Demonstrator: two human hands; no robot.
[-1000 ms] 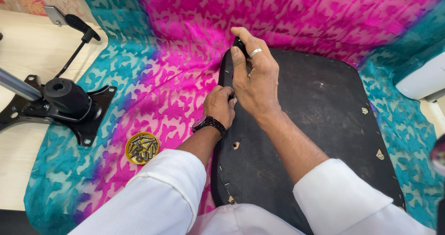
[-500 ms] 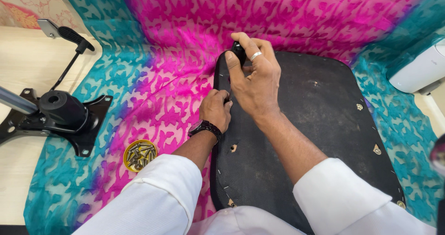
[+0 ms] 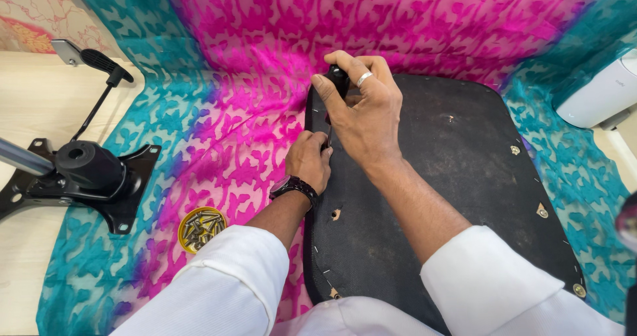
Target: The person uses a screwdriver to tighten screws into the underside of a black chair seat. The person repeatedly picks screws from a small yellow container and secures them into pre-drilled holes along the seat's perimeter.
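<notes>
Seat board (image 3: 464,177), black, likely stiff and heavy, underside up; right hand (image 3: 365,117) fingers grasping dark tool (image 3: 337,78) at its left rim, left hand (image 3: 308,160) clenched beside.

- The right hand (image 3: 365,114) is raised above the left, back of the hand upward, wrist bent; its thumb and fingers are curled closed around something small and dark; a pale ring sits on one finger
- The left hand (image 3: 310,160) lies lower and just beneath it, fingers tucked under in a loose fist, knuckles forward; a dark watch circles its wrist
- Both forearms are bare, reaching forward and converging; white sleeves are pushed up to the elbows
</notes>
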